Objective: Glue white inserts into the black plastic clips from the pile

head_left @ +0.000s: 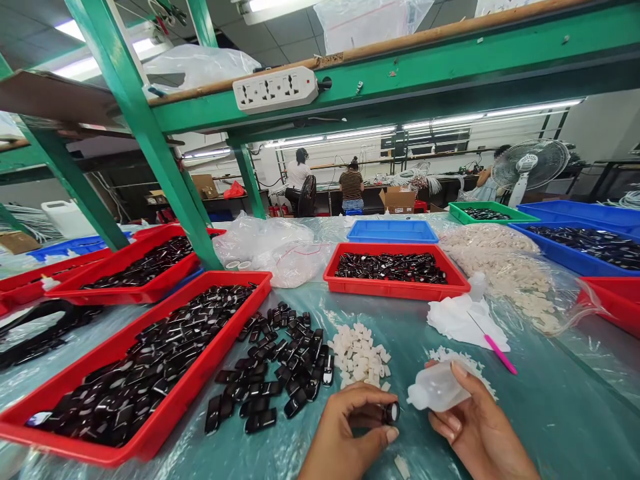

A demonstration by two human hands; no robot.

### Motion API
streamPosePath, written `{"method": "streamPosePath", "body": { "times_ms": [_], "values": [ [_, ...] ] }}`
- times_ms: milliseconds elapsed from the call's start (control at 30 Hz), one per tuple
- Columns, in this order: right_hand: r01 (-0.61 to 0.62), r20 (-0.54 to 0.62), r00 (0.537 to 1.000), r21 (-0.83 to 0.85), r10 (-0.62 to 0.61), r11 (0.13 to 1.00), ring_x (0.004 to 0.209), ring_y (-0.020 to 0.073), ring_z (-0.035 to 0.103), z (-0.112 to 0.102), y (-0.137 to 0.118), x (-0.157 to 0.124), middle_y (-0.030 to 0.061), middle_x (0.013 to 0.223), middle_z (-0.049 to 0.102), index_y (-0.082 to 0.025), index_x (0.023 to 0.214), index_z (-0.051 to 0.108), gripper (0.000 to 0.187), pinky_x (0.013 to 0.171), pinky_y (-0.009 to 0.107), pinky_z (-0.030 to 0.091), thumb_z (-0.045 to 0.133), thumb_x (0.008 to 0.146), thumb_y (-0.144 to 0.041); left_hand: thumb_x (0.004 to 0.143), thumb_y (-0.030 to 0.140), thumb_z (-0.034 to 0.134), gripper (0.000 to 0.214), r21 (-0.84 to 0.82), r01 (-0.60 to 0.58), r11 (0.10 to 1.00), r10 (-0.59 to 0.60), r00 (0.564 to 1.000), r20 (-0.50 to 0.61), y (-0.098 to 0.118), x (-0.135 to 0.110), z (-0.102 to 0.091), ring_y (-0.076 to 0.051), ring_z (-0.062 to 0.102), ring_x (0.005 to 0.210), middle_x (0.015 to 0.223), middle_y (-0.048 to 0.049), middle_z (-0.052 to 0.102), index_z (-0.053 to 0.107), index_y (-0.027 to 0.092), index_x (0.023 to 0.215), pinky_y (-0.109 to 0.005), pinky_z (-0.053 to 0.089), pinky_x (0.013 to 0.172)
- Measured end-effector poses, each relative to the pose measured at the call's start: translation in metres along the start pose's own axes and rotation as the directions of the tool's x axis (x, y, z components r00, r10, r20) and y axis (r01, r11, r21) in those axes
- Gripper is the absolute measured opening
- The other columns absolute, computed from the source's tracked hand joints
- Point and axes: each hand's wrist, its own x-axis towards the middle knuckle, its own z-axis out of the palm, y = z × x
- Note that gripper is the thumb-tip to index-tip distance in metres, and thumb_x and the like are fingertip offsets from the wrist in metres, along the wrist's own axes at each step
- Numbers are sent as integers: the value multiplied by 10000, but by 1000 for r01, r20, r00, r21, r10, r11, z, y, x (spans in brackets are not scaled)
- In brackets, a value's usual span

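Between the fingers and thumb of my left hand (345,430) is a small black plastic part (392,413) with a pale round end facing right. My right hand (483,427) is closed round a translucent squeeze bottle (440,387), its tip pointing left toward the black part but apart from it. Just beyond my left hand lies a heap of small off-white pieces (359,353). Left of that heap, loose glossy black parts (280,360) are spread on the table. Tiny white pieces (465,363) lie behind the bottle, partly hidden by my right hand.
A red tray (165,427) full of black parts stands at left. Another red tray (395,289) sits ahead. A pink-handled pick (500,353) rests by a white cloth (460,320). Bagged pale pieces (515,273) lie at right. A green shelf frame (150,147) stands over the table.
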Motion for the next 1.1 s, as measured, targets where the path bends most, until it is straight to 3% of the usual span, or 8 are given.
{"method": "streamPosePath", "body": {
  "times_ms": [133, 300, 533, 867, 1100],
  "values": [
    [45, -7, 999, -131, -47, 990, 391, 49, 293, 5, 3, -6, -68, 433, 419, -170, 737, 705, 333, 390, 181, 314, 737, 611, -477, 646, 103, 708, 270, 46, -13, 999, 13, 1000, 2, 4, 0, 1, -164, 598, 781, 884, -59, 629, 733, 187, 901, -274, 494, 722],
    [127, -44, 988, -296, -146, 947, 394, 47, 295, 8, 3, -9, -77, 419, 368, -169, 749, 670, 405, 402, 172, 302, 694, 623, -552, 649, 98, 706, 277, 72, -33, 997, 32, 999, 13, 4, 1, 0, -170, 594, 783, 881, -65, 626, 733, 182, 912, -271, 486, 707],
    [350, 39, 915, -570, -402, 743, 434, 102, 408, 10, -4, -18, -28, 516, 521, -205, 738, 655, 382, 406, 207, 323, 689, 594, -557, 661, 90, 696, 266, 140, -63, 988, 59, 998, 34, 7, 2, 2, -169, 580, 768, 847, -60, 627, 734, 182, 907, -264, 465, 685],
    [501, 194, 816, -706, -544, 500, 528, 181, 542, 10, -7, -27, -8, 610, 625, -245, 744, 648, 303, 491, 252, 414, 653, 629, -525, 671, 129, 706, 266, 106, -50, 993, 42, 996, 76, 7, 2, 1, -188, 591, 814, 876, -70, 629, 735, 194, 927, -270, 471, 699],
    [504, 199, 807, -723, -556, 472, 530, 181, 536, 9, -8, -26, -9, 609, 617, -244, 741, 645, 283, 486, 253, 408, 654, 628, -504, 675, 114, 696, 280, 105, -28, 994, 19, 996, 91, 5, 0, 2, -202, 599, 846, 919, -83, 635, 728, 186, 943, -290, 478, 738]
  ]
}}
